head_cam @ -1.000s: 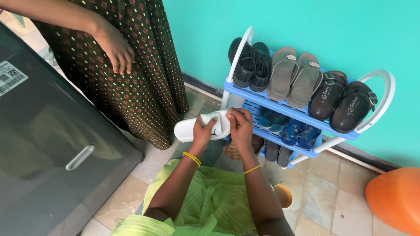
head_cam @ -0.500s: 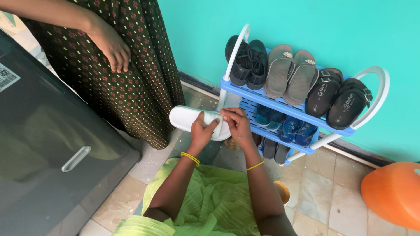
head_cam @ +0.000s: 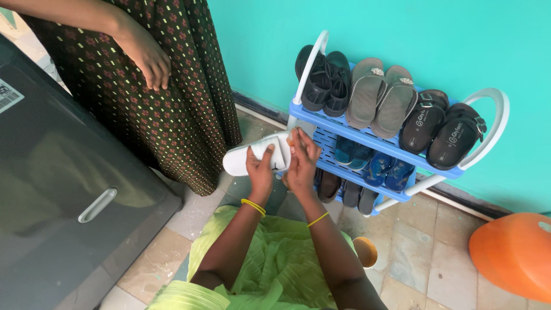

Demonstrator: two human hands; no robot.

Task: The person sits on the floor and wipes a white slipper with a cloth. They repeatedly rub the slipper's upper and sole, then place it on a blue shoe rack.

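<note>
both hands, left hand (head_cam: 261,169) and right hand (head_cam: 301,161), fingers clasping white slipper (head_cam: 252,156) at shoe rack's (head_cam: 367,138) left edge, not yet shelved.

Bright, even daylight — no hard shadows on the turquoise wall (head_cam: 373,28). Soft shade only under the blue shoe rack (head_cam: 367,138) and between its lower tiers, where dark sandals lose detail. Dull sheen w/ faint greenish reflections on the dark cabinet top (head_cam: 63,172) at left. Centre sharp; slight motion blur on the hands. Wide-angle lens — mild stretching at the corners, esp. the orange object (head_cam: 511,258), which is a bit soft.
</note>
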